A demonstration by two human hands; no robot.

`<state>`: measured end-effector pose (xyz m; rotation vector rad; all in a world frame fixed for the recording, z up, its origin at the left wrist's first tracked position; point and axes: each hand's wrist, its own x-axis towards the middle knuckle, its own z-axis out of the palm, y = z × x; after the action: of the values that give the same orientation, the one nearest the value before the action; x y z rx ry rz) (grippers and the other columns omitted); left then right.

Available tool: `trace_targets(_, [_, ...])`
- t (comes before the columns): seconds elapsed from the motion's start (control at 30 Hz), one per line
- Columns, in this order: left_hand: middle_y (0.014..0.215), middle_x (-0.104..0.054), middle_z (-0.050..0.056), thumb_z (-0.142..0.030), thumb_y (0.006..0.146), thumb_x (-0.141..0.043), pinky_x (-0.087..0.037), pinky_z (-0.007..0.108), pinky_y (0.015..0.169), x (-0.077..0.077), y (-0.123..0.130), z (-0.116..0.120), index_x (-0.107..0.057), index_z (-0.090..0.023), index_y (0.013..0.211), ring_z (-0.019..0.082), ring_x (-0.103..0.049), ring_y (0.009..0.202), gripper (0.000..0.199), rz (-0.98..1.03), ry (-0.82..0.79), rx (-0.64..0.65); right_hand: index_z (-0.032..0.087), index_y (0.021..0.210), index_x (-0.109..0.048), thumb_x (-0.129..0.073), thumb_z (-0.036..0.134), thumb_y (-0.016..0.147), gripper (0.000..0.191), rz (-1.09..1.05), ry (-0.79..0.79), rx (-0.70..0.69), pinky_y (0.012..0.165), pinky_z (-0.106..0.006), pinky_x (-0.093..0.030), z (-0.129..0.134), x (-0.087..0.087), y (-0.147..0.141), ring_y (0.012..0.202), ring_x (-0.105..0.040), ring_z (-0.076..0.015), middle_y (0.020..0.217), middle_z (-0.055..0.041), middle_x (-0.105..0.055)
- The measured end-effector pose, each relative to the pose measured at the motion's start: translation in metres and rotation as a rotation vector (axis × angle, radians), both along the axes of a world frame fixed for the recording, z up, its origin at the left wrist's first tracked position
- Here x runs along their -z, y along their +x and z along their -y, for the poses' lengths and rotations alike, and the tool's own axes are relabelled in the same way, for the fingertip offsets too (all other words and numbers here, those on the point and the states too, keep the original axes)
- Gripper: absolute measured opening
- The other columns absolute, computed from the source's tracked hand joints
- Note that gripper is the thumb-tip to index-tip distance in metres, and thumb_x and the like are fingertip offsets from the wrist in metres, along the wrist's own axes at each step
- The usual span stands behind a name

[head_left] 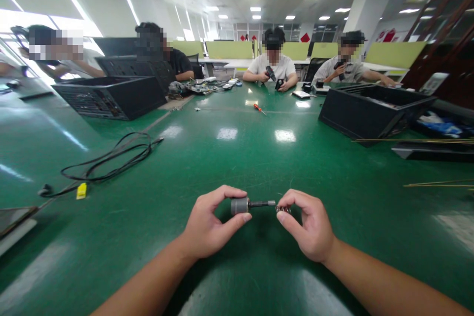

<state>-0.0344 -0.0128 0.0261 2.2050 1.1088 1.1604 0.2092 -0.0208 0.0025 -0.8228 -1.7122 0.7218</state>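
Note:
Thumb and fingers of my left hand [217, 219] are closed round a short grey cylinder with a thin dark shaft [240, 206]. The shaft points right and ends in a lighter metal tip. I cannot make out exactly what kind of part it is. My right hand [309, 224] pinches a small metal coil spring [283, 210] between thumb and forefinger. The spring is close beside the shaft's tip; whether they touch is hard to tell. Both hands are low over the green table [237, 163].
A coiled black cable [111, 163] with a yellow tag [81, 190] lies to the left. Black computer cases stand at left [114, 96] and right [370, 111]. An orange screwdriver [258, 107] lies farther back. Several people sit around the table; one holds a power drill [270, 73].

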Motion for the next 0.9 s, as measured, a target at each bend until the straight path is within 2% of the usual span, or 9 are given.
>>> trace_targets(0.17, [0.095,-0.073,0.005,-0.025,0.081,-0.076,-0.053,0.031,0.080,0.000,0.000,-0.001,-0.065,-0.019,0.105,0.020,-0.071,0.086,0.027,0.004,-0.036,-0.029,0.018,0.078,-0.063,-0.063,0.016,0.086,0.008,-0.003,0.006,-0.011,0.067,-0.028,-0.043,0.001,0.001,0.000,0.067,-0.057,-0.0156,0.070,-0.0003,-0.060])
trace_targets(0.37, [0.097,-0.072,0.005,-0.019,0.077,-0.074,-0.051,0.033,0.083,-0.003,0.003,-0.003,-0.054,-0.020,0.084,0.020,-0.069,0.090,0.022,0.050,-0.082,-0.086,0.017,0.078,-0.064,-0.064,0.017,0.084,0.005,-0.011,-0.009,-0.071,0.068,-0.028,-0.044,0.001,0.004,-0.002,0.068,-0.059,-0.0156,0.072,-0.0015,-0.063])
trace_targets(0.5, [0.096,-0.072,0.006,-0.025,0.077,-0.075,-0.051,0.036,0.083,-0.006,0.001,-0.009,-0.050,-0.020,0.075,0.021,-0.069,0.088,0.026,0.043,-0.132,-0.146,0.017,0.079,-0.066,-0.066,0.018,0.082,0.004,-0.008,-0.080,-0.156,0.067,-0.027,-0.043,0.000,0.006,-0.005,0.067,-0.058,-0.0147,0.071,-0.0013,-0.064])
trace_targets(0.63, [0.097,-0.074,0.007,-0.034,0.077,-0.076,-0.051,0.043,0.093,-0.013,-0.017,-0.013,-0.051,-0.020,0.069,0.027,-0.070,0.099,0.030,-0.014,-0.171,-0.229,0.016,0.079,-0.067,-0.067,0.023,0.083,0.008,-0.046,-0.180,-0.196,0.067,-0.027,-0.044,-0.002,0.009,-0.006,0.067,-0.057,-0.0148,0.071,-0.0013,-0.064])
trace_targets(0.7, [0.101,-0.076,0.008,-0.042,0.077,-0.076,-0.051,0.047,0.098,-0.015,-0.036,-0.010,-0.056,-0.020,0.076,0.029,-0.071,0.101,0.030,-0.019,-0.217,-0.299,0.016,0.079,-0.068,-0.068,0.025,0.082,0.010,-0.061,-0.231,-0.205,0.067,-0.027,-0.043,-0.003,0.012,-0.008,0.067,-0.057,-0.0150,0.071,-0.0014,-0.063])
trace_targets(0.73, [0.103,-0.076,0.008,-0.047,0.077,-0.077,-0.052,0.048,0.099,-0.015,-0.048,-0.007,-0.059,-0.021,0.087,0.029,-0.072,0.101,0.033,-0.015,-0.243,-0.342,0.016,0.079,-0.068,-0.069,0.027,0.082,0.011,-0.063,-0.257,-0.211,0.067,-0.027,-0.043,-0.003,0.013,-0.009,0.067,-0.056,-0.0150,0.070,-0.0013,-0.063])
trace_targets(0.77, [0.105,-0.076,0.008,-0.051,0.076,-0.076,-0.053,0.048,0.100,-0.013,-0.062,-0.004,-0.061,-0.022,0.105,0.029,-0.073,0.100,0.044,-0.028,-0.273,-0.381,0.015,0.079,-0.069,-0.069,0.028,0.082,0.012,-0.063,-0.289,-0.217,0.066,-0.027,-0.043,-0.004,0.014,-0.010,0.066,-0.055,-0.0147,0.069,-0.0008,-0.062])
trace_targets(0.83, [0.110,-0.076,0.007,-0.060,0.078,-0.071,-0.053,0.047,0.103,-0.006,-0.096,0.006,-0.048,-0.022,0.136,0.028,-0.073,0.103,0.073,-0.073,-0.285,-0.477,0.015,0.078,-0.069,-0.069,0.028,0.080,0.013,-0.053,-0.343,-0.237,0.063,-0.026,-0.041,-0.004,0.016,-0.013,0.063,-0.053,-0.0136,0.065,0.0004,-0.059])
trace_targets(0.9, [0.113,-0.076,0.005,-0.068,0.079,-0.066,-0.055,0.043,0.101,0.004,-0.134,0.019,-0.043,-0.024,0.144,0.027,-0.072,0.108,0.082,-0.196,-0.247,-0.597,0.015,0.076,-0.069,-0.069,0.027,0.078,0.013,-0.040,-0.360,-0.251,0.061,-0.026,-0.040,-0.005,0.016,-0.015,0.061,-0.051,-0.0128,0.063,0.0013,-0.056])
